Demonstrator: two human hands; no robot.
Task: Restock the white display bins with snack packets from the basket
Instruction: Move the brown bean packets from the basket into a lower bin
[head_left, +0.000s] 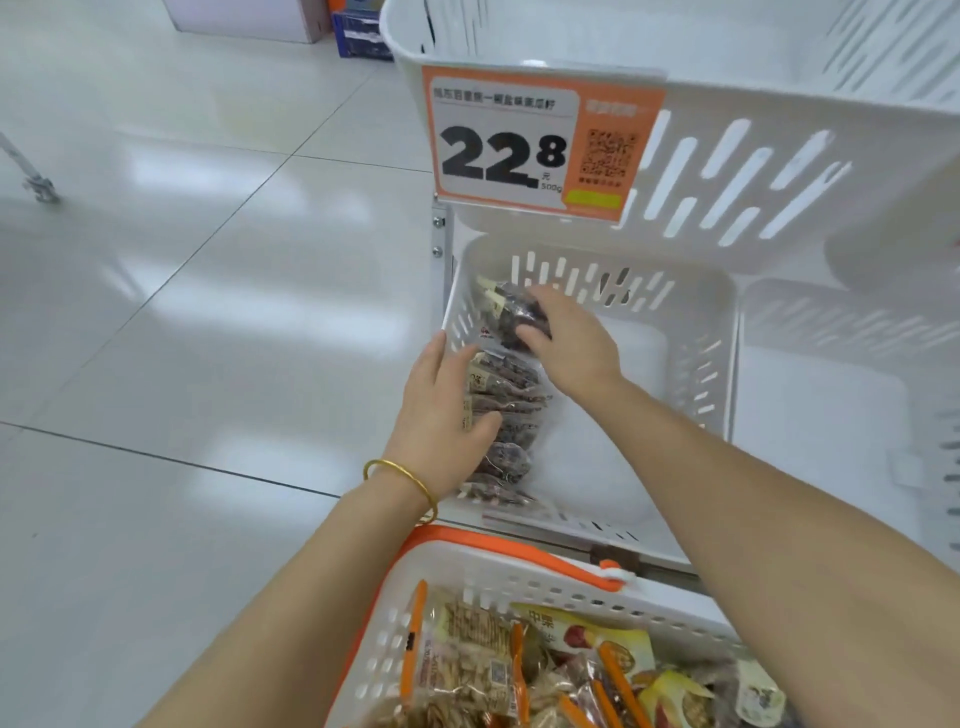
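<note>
Midway through restocking, dark snack packets (501, 410) line the left wall of the lower white bin (691, 332) at frame centre; your right hand (569, 343) grips one, your left hand (441, 415) steadies the row. Below, the basket (498, 577) remains full.

A single wide-angle head view looks forward and steeply down, close over the slotted white plastic display bin (691, 332), with the orange-rimmed white basket (519, 577) nearest.
</note>
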